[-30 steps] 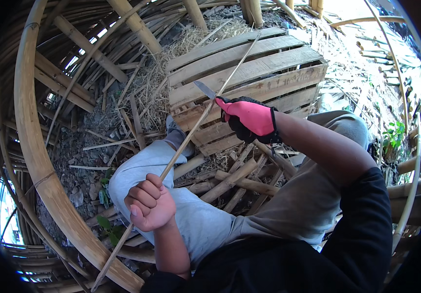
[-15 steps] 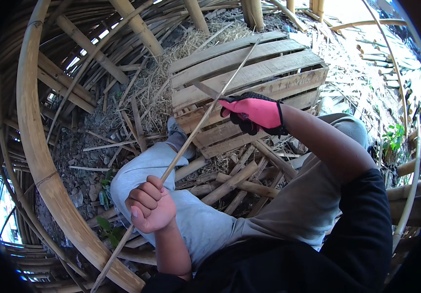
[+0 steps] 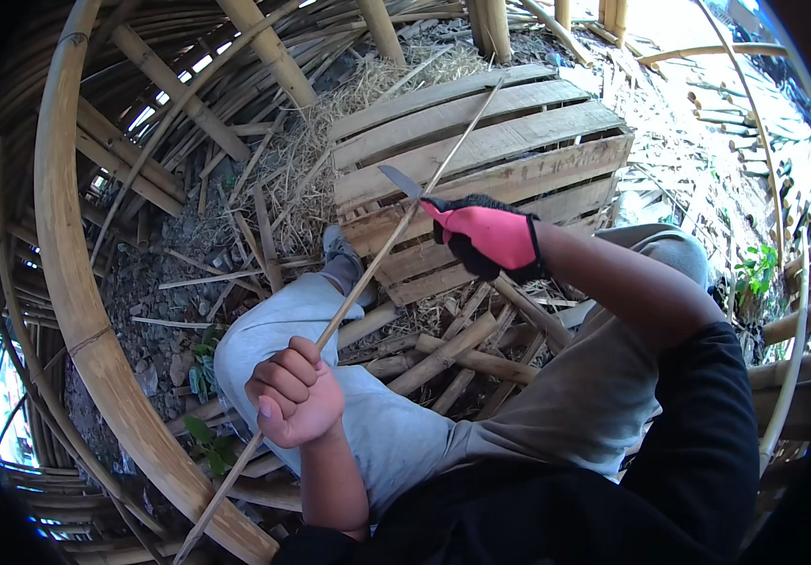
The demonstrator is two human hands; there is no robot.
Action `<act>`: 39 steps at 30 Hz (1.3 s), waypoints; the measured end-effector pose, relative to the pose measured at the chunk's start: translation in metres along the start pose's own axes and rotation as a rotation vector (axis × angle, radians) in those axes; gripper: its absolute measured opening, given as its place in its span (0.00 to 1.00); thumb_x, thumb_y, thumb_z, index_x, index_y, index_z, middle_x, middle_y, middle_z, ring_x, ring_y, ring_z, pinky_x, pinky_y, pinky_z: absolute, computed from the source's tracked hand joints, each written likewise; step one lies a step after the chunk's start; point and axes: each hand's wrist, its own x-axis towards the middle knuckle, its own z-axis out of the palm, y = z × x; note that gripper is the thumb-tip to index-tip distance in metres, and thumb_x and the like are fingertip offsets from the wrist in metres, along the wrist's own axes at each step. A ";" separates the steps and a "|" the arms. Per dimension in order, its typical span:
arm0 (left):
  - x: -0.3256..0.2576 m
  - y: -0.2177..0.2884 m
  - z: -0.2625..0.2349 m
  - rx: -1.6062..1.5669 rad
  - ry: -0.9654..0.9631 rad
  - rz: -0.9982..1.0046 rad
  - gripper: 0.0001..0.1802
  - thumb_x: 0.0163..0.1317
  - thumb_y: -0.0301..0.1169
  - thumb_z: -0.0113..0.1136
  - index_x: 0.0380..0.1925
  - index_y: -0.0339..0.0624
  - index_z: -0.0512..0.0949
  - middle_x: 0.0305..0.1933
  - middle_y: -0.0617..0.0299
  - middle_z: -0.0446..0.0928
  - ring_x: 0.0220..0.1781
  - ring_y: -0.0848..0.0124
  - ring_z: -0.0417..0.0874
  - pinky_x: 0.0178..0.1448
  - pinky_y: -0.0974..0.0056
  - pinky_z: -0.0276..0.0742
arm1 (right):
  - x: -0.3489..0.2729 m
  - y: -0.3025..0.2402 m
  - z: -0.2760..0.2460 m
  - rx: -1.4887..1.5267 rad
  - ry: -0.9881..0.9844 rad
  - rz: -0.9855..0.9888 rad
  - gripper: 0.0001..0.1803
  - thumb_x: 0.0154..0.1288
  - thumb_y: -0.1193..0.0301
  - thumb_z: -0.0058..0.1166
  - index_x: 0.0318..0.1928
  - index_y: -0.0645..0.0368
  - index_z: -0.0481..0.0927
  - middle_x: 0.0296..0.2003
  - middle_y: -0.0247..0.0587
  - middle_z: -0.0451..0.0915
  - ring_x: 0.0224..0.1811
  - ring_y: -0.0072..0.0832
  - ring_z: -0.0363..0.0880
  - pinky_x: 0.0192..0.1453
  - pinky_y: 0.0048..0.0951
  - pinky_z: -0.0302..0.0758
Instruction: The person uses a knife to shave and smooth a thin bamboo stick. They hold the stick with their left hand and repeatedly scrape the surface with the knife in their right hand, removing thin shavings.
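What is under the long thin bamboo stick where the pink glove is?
Under the bamboo strip by the gloved right hand sits a wooden pallet. The knife touches the strip; its handle is hidden inside the glove.

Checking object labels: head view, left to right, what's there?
Curved bamboo pole → left hand gripping thin stick → knife blade → right hand in pink glove → green plant.

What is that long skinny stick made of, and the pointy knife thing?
The long stick looks like a split bamboo strip: pale tan, dry and matte, like the bamboo poles lying around. The knife blade seems to be metal: grey, flat and dully shiny. Its handle is hidden inside the gloved right hand.
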 end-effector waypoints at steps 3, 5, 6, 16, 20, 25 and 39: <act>0.003 0.001 0.002 0.003 -0.013 0.003 0.29 0.68 0.37 0.50 0.10 0.52 0.49 0.12 0.71 0.51 0.17 0.74 0.48 0.31 0.62 0.53 | 0.006 -0.006 -0.020 0.032 0.143 -0.001 0.14 0.75 0.57 0.48 0.39 0.55 0.73 0.15 0.23 0.60 0.09 0.19 0.57 0.13 0.27 0.53; 0.002 0.000 0.002 0.002 -0.010 0.012 0.29 0.68 0.37 0.50 0.10 0.52 0.49 0.12 0.70 0.51 0.17 0.74 0.49 0.31 0.62 0.53 | 0.011 -0.023 -0.030 0.114 0.253 -0.002 0.14 0.75 0.58 0.48 0.37 0.54 0.72 0.14 0.21 0.59 0.09 0.19 0.56 0.13 0.27 0.52; -0.001 0.002 -0.001 -0.001 -0.012 0.016 0.29 0.68 0.37 0.50 0.10 0.52 0.50 0.12 0.70 0.51 0.17 0.74 0.49 0.31 0.62 0.54 | 0.010 -0.009 -0.017 -0.140 0.171 -0.036 0.13 0.75 0.58 0.48 0.36 0.53 0.71 0.15 0.21 0.60 0.09 0.19 0.56 0.13 0.27 0.52; 0.003 0.005 -0.002 0.000 -0.059 0.004 0.30 0.69 0.36 0.50 0.09 0.51 0.50 0.12 0.70 0.51 0.17 0.74 0.50 0.31 0.62 0.54 | -0.006 -0.007 -0.004 -0.105 -0.019 0.035 0.17 0.78 0.54 0.43 0.35 0.52 0.69 0.15 0.23 0.58 0.10 0.20 0.56 0.14 0.29 0.55; -0.001 0.000 -0.002 -0.003 -0.038 -0.003 0.29 0.69 0.36 0.50 0.09 0.51 0.50 0.12 0.70 0.51 0.17 0.74 0.50 0.32 0.62 0.54 | 0.001 -0.015 -0.008 -0.146 0.187 0.034 0.14 0.76 0.58 0.46 0.35 0.53 0.71 0.16 0.25 0.62 0.10 0.20 0.59 0.14 0.29 0.56; 0.004 0.000 0.003 0.010 -0.001 0.008 0.29 0.68 0.36 0.50 0.09 0.51 0.50 0.12 0.70 0.51 0.17 0.75 0.49 0.32 0.62 0.55 | 0.001 -0.014 -0.019 0.042 0.035 -0.015 0.12 0.73 0.60 0.47 0.35 0.54 0.72 0.16 0.23 0.61 0.10 0.18 0.58 0.14 0.26 0.53; -0.001 0.002 0.003 -0.006 0.024 -0.003 0.30 0.67 0.37 0.50 0.10 0.52 0.48 0.13 0.71 0.50 0.17 0.75 0.48 0.32 0.62 0.51 | 0.018 0.008 -0.020 0.278 -0.475 0.134 0.28 0.77 0.39 0.38 0.27 0.44 0.64 0.15 0.17 0.51 0.10 0.13 0.48 0.15 0.21 0.47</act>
